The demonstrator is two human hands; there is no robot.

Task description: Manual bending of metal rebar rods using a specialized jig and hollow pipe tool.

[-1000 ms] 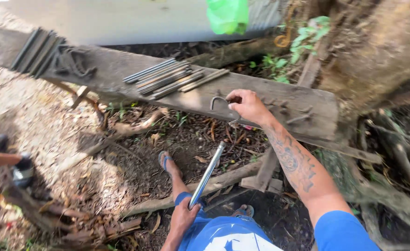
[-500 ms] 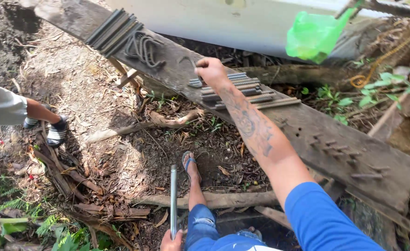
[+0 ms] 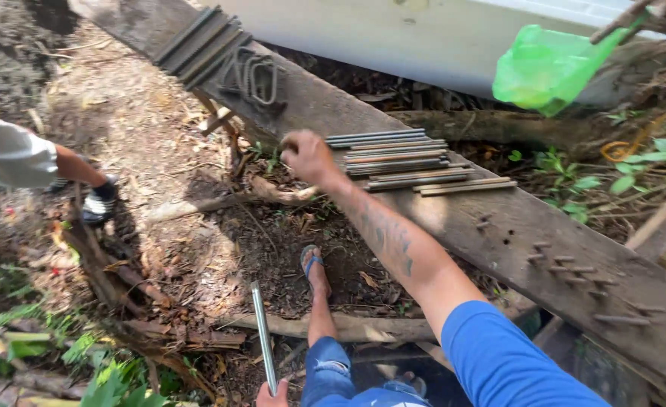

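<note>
Head view, looking down: one long weathered plank runs slantwise from top left to lower right. The right hand rests curled at the plank's near edge, fingers closed around the left ends of a stack of grey metal rods, roughly ten, though the overlap makes an exact count hard. A second bundle of about five rods lies near the plank's upper end, with a few bent stirrups just beside it. The left hand, half cut off at the bottom edge, grips one upright steel bar. One green plastic bag hangs top right. Another person's leg and shoe show at left.
</note>
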